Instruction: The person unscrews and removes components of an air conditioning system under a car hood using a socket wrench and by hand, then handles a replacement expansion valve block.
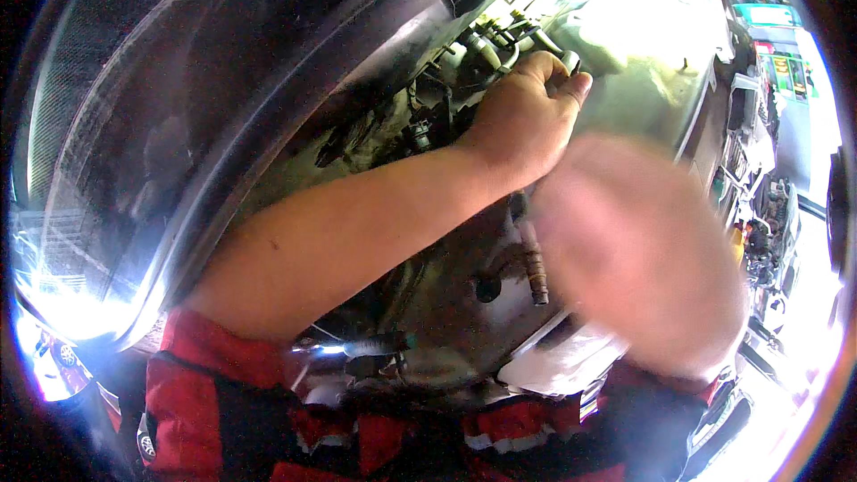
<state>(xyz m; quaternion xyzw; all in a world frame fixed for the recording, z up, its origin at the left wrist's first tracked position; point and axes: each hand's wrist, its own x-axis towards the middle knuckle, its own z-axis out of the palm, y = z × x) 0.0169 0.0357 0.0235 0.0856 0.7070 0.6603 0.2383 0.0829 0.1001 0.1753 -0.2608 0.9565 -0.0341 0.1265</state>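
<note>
Metal tool (569, 61) sits clasped inside the left hand's (527, 112) grip.

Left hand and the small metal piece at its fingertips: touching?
Touching. The head view shows the left hand with fingers curled around the metal piece in the engine bay, thumb pressed against it, no gap visible.

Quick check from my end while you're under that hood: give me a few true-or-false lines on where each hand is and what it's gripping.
1. The left hand is closed around a small metal fitting deep in the engine bay. True.
2. The right hand is sharp and resting flat on the raised hood. False: it is motion-blurred, close to the camera.
3. Both sleeves are red. True.
4. The left hand holds a hammer. False: no hammer shows.
</note>
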